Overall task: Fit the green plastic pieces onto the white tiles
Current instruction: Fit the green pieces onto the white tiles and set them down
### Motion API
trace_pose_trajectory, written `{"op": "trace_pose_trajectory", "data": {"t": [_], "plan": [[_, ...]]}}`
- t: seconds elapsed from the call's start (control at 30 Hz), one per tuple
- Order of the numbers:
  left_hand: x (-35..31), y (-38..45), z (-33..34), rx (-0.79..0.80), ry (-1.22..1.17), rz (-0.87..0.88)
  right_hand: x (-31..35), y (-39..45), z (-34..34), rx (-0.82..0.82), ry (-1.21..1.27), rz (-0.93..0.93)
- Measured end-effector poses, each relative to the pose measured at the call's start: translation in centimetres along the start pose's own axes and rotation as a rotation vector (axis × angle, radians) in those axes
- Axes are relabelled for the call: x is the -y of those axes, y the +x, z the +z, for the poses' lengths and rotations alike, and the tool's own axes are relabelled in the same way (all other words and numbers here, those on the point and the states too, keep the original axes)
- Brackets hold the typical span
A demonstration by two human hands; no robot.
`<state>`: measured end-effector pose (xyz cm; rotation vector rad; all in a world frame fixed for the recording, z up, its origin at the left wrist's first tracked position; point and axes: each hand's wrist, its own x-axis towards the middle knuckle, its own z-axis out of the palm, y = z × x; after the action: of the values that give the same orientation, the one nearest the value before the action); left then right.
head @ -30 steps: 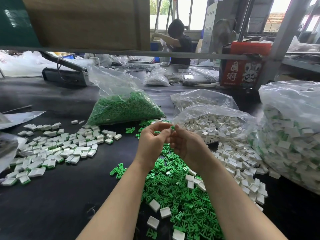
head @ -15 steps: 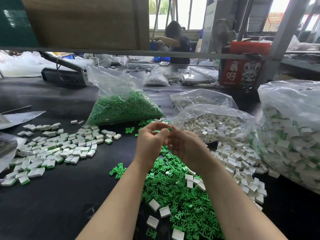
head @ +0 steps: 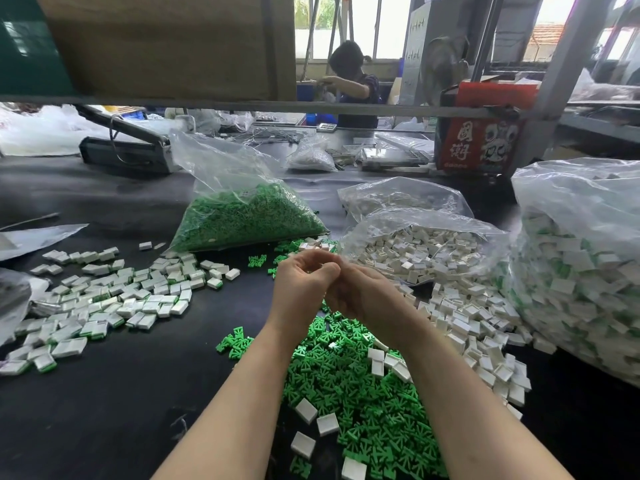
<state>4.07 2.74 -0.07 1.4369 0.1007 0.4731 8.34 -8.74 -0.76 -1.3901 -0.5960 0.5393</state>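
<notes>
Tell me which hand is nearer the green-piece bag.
Left. The left hand sits just below the green-piece bag; the right hand is farther right.

Daylit windows (head: 360, 26) stand behind a black table (head: 104, 393), a grey steel post (head: 550, 98) at right.
</notes>
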Motion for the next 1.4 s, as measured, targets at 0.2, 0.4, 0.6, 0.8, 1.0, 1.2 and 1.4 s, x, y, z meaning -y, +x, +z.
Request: {"op": "trace_pose_trajectory", "data": {"t": [0.2, 0.4, 0.6, 0.8, 1.0, 1.2, 1.4], "plan": [[0.2, -0.1, 1.2, -0.038, -0.212, -0.115, 0.1, 0.0, 0.4, -0.012, 0.092, -0.004], [0.5, 0.0, 1.5, -0.025, -0.242, -0.100, 0.1, -0.2, 0.7, -0.090, 0.201, 0.012], [0.4, -0.2, 1.5, -0.020, -0.242, -0.083, 0.4, -0.3, 1.2, -0.151, 0.215, -0.005], [0.2, -0.4, 1.5, -0.027, -0.257, -0.083, -0.2, 0.2, 0.9, -0.141, 0.226, -0.011], [0.5, -0.2, 1.5, -0.018, -0.251, -0.092, -0.5, 0.3, 1.0, -0.177, 0.177, -0.032], [0.6, 0.3, 0.8, 0.011, -0.195, -0.086, 0.1, 0.3, 0.9, -0.110, 0.167, -0.029], [0.8, 0.5, -0.3, 0.175, -0.090, -0.033, 0.6, 0.1, 0.0, -0.074, 0.172, 0.078]]}}
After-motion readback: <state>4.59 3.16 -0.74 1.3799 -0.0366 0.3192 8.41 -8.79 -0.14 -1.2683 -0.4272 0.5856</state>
